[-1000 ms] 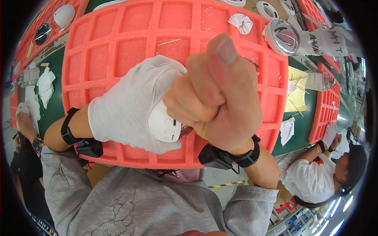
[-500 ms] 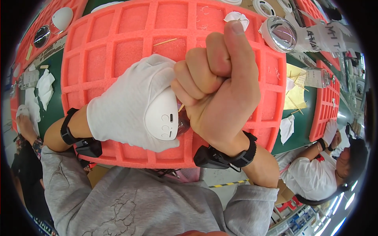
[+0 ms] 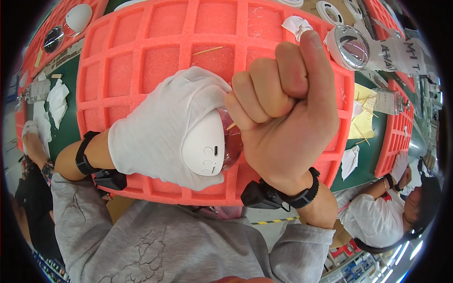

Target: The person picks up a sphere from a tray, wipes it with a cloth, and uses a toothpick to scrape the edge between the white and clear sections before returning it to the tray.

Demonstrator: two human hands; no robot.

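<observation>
The white device (image 3: 204,150), a rounded shell with a small port and marks on its end and a shiny reddish-clear face on its right side, sits low in the middle of the view, above the near edge of the pink foam tray (image 3: 155,56). The left hand (image 3: 165,137), in a white cloth glove, is wrapped around the device from the left and below, fingers closed on its shell. The bare right hand (image 3: 283,118) is clenched in a fist just right of the device, knuckles against its glossy face, thumb pointing up. A thin wooden stick (image 3: 230,126) pokes out of the fist toward the device's face; the fist is closed on it.

Both wrists wear black straps. The tray is a grid of square pockets and rests on a green table (image 3: 66,127). Another wooden stick (image 3: 207,49) lies in a pocket further up. A crumpled white wipe (image 3: 297,24) lies near the tray's far right corner, with a round mirrored part (image 3: 351,47) just beyond. At lower right another person in a white top (image 3: 377,217) leans at the table.
</observation>
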